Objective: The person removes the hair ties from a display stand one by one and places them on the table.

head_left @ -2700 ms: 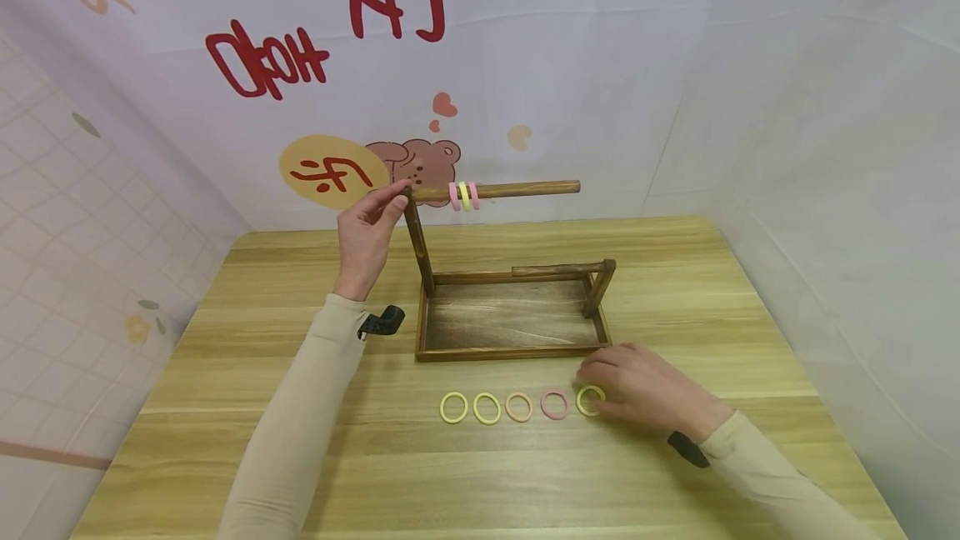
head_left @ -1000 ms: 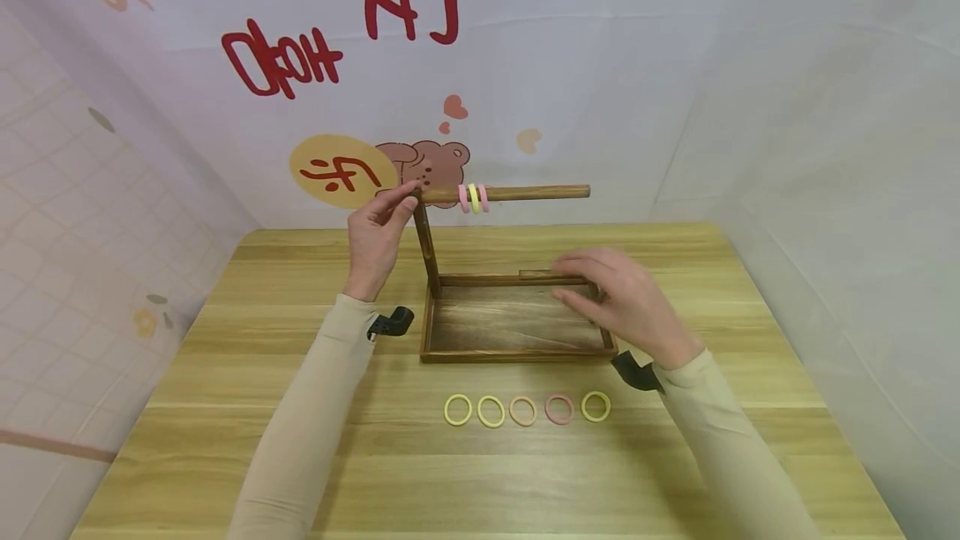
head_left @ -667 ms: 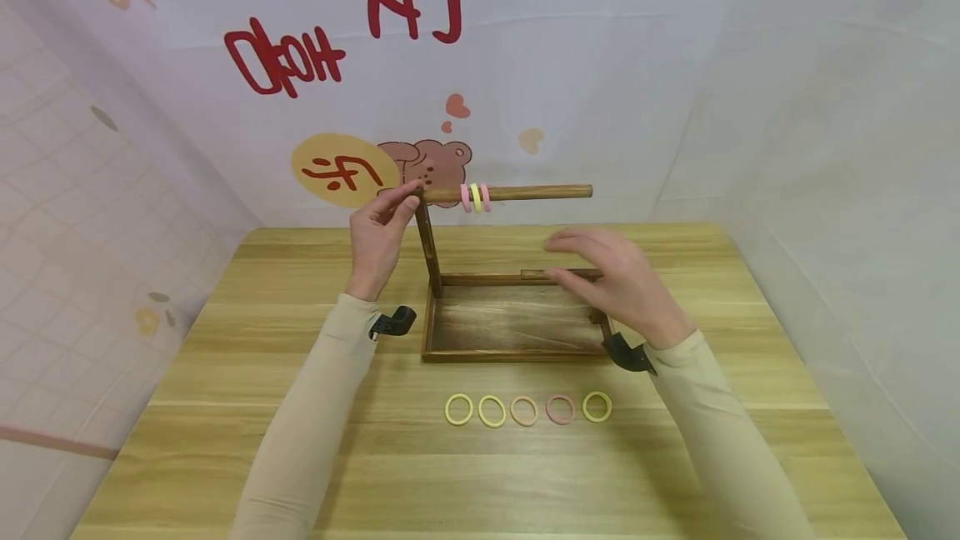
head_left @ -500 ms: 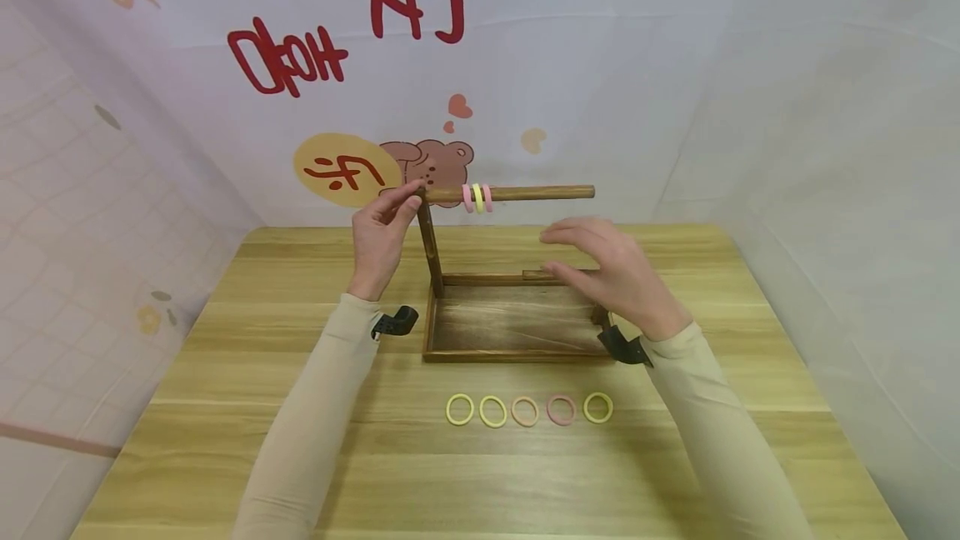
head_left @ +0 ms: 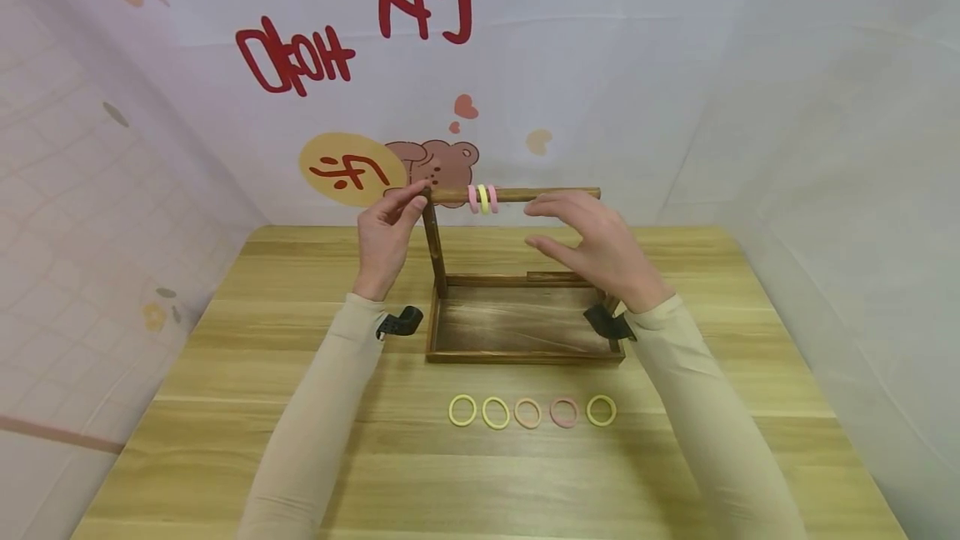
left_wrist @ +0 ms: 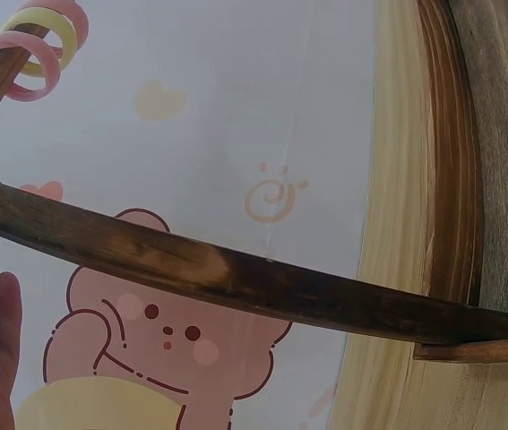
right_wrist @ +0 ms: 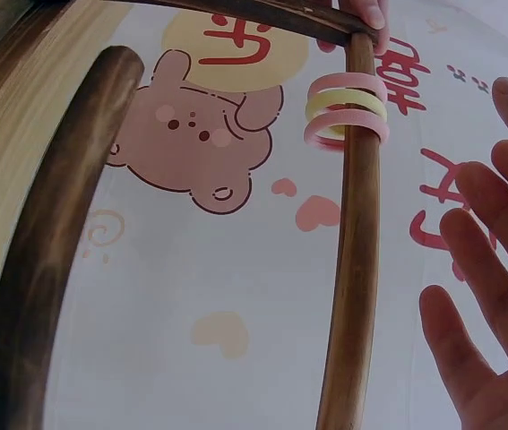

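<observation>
My left hand [head_left: 386,237] pinches the top corner of the wooden stand's tall post [head_left: 434,244] between thumb and fingers. From that corner the upper rod [head_left: 551,193] runs right, with three rings, pink, yellow [head_left: 483,199] and pink, hanging around it. My right hand [head_left: 600,247] is in front of the rod's right part, thumb and fingers apart, nothing between them. In the right wrist view its spread fingers [right_wrist: 482,260] are beside the rod [right_wrist: 350,269], not touching it. The left wrist view shows the post [left_wrist: 191,269] and the rings [left_wrist: 34,54].
Below the rod is the stand's tray base [head_left: 525,356], with a shorter, lower rod [head_left: 553,277] partly behind my right hand. In front of it, several rings lie in a row on the wooden table [head_left: 525,482], among them a pink one [head_left: 552,412]. A printed curtain [head_left: 600,90] hangs behind.
My right hand has risen from the rings on the table, past the lower rod, up to the upper rod. My left hand keeps its pinch on the corner. The view has shifted slightly.
</observation>
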Motion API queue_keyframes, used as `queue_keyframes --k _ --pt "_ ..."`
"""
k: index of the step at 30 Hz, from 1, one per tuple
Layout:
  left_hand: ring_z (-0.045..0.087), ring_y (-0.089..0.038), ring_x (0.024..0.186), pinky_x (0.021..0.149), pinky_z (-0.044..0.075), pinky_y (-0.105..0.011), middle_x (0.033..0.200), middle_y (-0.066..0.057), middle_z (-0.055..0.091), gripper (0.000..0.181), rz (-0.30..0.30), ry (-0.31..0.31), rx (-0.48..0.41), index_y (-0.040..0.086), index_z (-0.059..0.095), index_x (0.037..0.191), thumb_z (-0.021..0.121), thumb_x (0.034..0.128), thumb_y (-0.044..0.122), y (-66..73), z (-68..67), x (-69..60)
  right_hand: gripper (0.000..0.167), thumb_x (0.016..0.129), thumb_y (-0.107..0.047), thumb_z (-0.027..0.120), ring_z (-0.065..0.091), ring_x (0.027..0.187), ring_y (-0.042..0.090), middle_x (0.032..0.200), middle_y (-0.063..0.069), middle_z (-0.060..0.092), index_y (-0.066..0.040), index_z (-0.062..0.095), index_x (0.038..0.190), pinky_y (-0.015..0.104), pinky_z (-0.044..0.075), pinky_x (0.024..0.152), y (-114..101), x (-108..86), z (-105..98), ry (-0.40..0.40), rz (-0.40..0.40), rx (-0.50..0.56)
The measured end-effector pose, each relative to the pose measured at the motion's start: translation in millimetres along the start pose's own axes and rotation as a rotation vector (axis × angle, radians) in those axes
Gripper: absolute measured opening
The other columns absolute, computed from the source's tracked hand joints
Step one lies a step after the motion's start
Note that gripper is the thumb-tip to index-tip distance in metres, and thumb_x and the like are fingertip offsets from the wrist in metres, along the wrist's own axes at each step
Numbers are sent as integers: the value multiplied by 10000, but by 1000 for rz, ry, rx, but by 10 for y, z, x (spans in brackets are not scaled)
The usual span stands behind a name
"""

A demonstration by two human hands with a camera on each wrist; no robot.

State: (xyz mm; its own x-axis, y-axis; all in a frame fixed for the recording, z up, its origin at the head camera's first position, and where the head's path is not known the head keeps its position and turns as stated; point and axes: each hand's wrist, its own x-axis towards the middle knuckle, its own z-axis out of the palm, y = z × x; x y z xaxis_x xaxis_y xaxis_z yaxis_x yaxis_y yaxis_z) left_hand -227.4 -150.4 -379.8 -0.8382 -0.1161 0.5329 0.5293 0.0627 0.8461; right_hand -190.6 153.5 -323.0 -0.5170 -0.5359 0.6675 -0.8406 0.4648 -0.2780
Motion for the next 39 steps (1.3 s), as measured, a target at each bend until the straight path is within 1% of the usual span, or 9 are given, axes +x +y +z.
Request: queue_keyframes --k 5,9,11,16,21,24,27,32,39 --pt "694 -57 1072 982 560 -284 1280 -193 701 278 -20 3 2 -15 717 1276 669 1009 49 8 7 3 423 870 -136 860 605 1257 295 1281 113 703 -31 713 1252 447 466 1094 35 117 28 -20 1 -9" --pt "691 -42 1059 983 558 -280 1261 -195 708 281 -30 6 -2 -55 699 1277 657 1009 18 27 14 4 410 889 -149 846 605 1254 304 1277 115 701 -46 713 1263 465 465 1100 48 215 44 -47 15 -18" --pt "693 -43 1055 984 557 -279 1240 -191 716 278 -34 6 -6 -73 694 1271 654 1009 12 74 21 -4 406 896 -158 840 598 1263 300 1279 104 702 -62 716 1270 468 459 1105 56 256 50 -68 27 -22" --pt "695 -49 1053 982 557 -275 1216 -167 731 267 -23 -1 -1 -87 693 1259 649 1010 0 261 46 -41 428 906 -192 834 569 1309 294 1296 89 701 -71 704 1295 474 414 1143 78 350 68 -131 61 -44" --pt "689 -35 1054 975 558 -264 1224 -213 715 270 -20 -1 6 -85 694 1261 652 1010 2 306 51 -55 464 920 -215 822 549 1341 305 1339 109 679 -56 678 1332 482 386 1165 108 427 93 -183 77 -63" --pt "688 -35 1056 976 557 -265 1234 -255 697 271 -23 -4 8 -85 695 1262 654 1011 11 304 50 -58 475 921 -221 821 552 1342 301 1345 109 676 -53 672 1340 480 392 1164 136 472 121 -210 58 -85" --pt "687 -39 1067 989 552 -271 1250 -261 689 274 -28 -5 12 -81 694 1267 650 1014 16 223 38 -42 488 922 -231 822 557 1339 299 1354 113 671 -49 664 1346 483 400 1159 165 514 152 -235 42 -113" --pt "683 -41 1081 994 550 -274 1282 -219 692 282 -28 -3 22 -49 700 1283 652 1016 30 52 14 -9 501 935 -247 808 541 1358 293 1378 110 659 -55 651 1370 484 382 1174 191 577 187 -280 44 -141" --pt "699 -98 1088 983 560 -289 1266 -142 722 278 -8 -9 10 25 737 1270 686 1010 108 13 0 1 509 939 -285 803 561 1335 295 1381 112 656 -71 649 1374 507 393 1157 220 628 208 -317 53 -170"
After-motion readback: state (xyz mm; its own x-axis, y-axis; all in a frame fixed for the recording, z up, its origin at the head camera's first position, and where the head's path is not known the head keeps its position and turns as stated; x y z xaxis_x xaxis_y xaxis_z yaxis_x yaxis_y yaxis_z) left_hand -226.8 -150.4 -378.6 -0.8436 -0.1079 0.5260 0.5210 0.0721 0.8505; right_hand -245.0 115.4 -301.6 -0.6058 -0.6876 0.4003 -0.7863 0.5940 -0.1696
